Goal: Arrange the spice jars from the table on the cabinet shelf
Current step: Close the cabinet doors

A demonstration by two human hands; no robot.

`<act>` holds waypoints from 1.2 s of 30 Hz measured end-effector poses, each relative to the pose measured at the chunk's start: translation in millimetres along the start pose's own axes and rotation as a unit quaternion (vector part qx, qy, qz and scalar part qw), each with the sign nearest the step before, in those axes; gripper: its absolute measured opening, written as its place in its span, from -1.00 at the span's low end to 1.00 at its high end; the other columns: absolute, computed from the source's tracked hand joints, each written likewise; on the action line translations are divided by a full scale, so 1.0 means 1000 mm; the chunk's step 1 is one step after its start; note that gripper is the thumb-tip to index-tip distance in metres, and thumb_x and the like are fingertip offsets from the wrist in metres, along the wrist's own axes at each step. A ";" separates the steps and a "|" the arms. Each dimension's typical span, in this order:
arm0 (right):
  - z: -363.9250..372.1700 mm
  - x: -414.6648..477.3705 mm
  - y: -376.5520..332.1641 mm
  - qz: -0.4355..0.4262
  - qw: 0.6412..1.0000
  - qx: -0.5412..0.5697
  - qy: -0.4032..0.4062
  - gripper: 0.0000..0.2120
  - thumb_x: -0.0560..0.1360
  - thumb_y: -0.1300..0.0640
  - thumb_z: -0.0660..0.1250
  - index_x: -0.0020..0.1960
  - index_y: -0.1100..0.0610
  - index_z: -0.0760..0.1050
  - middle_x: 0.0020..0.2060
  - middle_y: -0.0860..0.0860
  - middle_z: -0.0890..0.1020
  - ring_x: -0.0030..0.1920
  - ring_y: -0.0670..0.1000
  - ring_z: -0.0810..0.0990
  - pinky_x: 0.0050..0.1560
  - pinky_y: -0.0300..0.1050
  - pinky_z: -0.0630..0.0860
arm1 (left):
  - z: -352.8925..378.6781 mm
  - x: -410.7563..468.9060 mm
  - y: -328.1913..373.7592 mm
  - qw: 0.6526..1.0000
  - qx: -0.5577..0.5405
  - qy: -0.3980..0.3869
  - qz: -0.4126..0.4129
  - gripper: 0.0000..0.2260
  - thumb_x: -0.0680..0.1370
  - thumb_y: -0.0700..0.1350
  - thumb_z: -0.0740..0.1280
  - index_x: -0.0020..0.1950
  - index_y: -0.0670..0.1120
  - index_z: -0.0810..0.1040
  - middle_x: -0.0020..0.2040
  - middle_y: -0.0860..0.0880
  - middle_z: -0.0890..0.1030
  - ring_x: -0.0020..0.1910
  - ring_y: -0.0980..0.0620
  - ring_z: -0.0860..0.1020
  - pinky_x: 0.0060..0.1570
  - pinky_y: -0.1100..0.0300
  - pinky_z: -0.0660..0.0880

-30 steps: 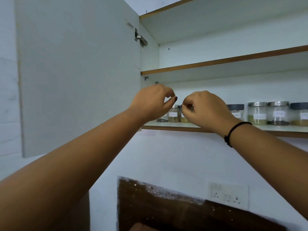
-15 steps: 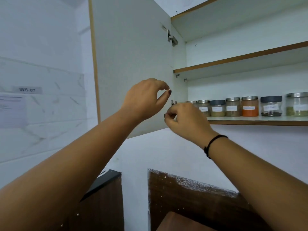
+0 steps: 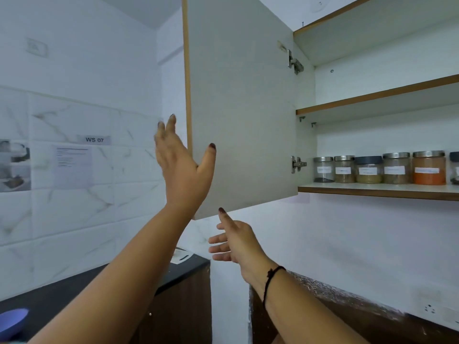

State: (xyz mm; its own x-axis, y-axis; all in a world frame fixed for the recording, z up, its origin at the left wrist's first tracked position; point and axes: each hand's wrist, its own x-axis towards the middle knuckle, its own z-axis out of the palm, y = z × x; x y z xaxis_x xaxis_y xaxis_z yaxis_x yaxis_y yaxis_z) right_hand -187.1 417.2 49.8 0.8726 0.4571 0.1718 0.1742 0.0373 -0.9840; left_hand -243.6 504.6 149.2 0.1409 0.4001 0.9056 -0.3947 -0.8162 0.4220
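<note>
Standing upright, spice jars (image 3: pixel 368 170) sat in a row on the lowest cabinet shelf (image 3: pixel 372 191), the row running left-right along its front edge, white labels facing out (text too small to read). Left hand (image 3: pixel 183 170) was spread at the open cabinet door (image 3: pixel 238 108) free edge, contact unclear. Right hand (image 3: pixel 236 242) hung below it, fingers loose, holding nothing. White tiled wall (image 3: pixel 74 83) and dark counter (image 3: pixel 62 291) were at left.

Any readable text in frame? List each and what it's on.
"WS 07": grey sign on the tiled wall.
Printed sheet below the sign: text too small to read.
White labels on the spice jars: blurred, unreadable.
</note>
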 end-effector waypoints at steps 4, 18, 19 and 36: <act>0.019 0.009 -0.001 0.056 0.984 0.153 -0.072 -0.42 0.54 -0.30 0.15 0.37 0.09 0.33 0.11 0.17 0.65 -0.01 0.14 0.70 0.09 0.05 0.63 | -0.004 0.002 -0.003 0.978 -0.147 -0.050 -0.141 -0.28 0.60 0.02 0.31 0.60 0.08 -0.10 0.55 -0.08 0.20 0.52 -0.04 0.26 0.47 0.00 0.28; 0.024 0.013 -0.004 0.051 0.955 0.283 -0.070 -0.50 0.59 -0.20 0.15 0.29 0.18 0.42 0.04 0.17 0.69 -0.01 0.19 0.70 0.05 0.10 0.64 | 0.000 -0.009 -0.025 0.975 -0.110 -0.078 -0.179 -0.66 0.65 0.05 0.22 0.41 0.00 0.41 0.25 -0.01 0.56 0.13 0.03 0.59 0.14 0.03 0.58; 0.021 0.011 -0.003 0.049 0.959 0.273 -0.064 -0.51 0.59 -0.20 0.14 0.28 0.17 0.43 0.03 0.15 0.70 -0.01 0.19 0.70 0.04 0.08 0.64 | 0.000 -0.010 -0.026 0.977 -0.107 -0.074 -0.171 -0.68 0.65 0.03 0.22 0.39 0.01 0.43 0.23 0.00 0.57 0.12 0.04 0.59 0.12 0.04 0.59; -0.030 -0.030 0.012 -0.016 0.954 0.294 0.049 -0.60 0.60 -0.12 0.19 0.14 0.20 0.54 -0.24 0.09 0.69 -0.36 0.02 0.61 -0.36 -0.14 0.51 | 0.034 -0.044 0.025 0.986 -0.160 -0.031 -0.030 -0.86 0.64 -0.07 0.27 0.16 -0.02 0.56 -0.12 0.09 0.63 -0.21 0.16 0.61 -0.25 0.39 0.52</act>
State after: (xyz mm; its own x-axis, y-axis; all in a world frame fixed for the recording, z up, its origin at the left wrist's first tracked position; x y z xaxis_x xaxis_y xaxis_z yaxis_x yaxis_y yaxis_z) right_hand -196.8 377.0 34.2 0.9143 0.3636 0.1783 -0.0595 0.5561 -0.8290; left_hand -228.9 452.4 121.9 0.2236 0.4096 0.8845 -0.6486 -0.6148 0.4487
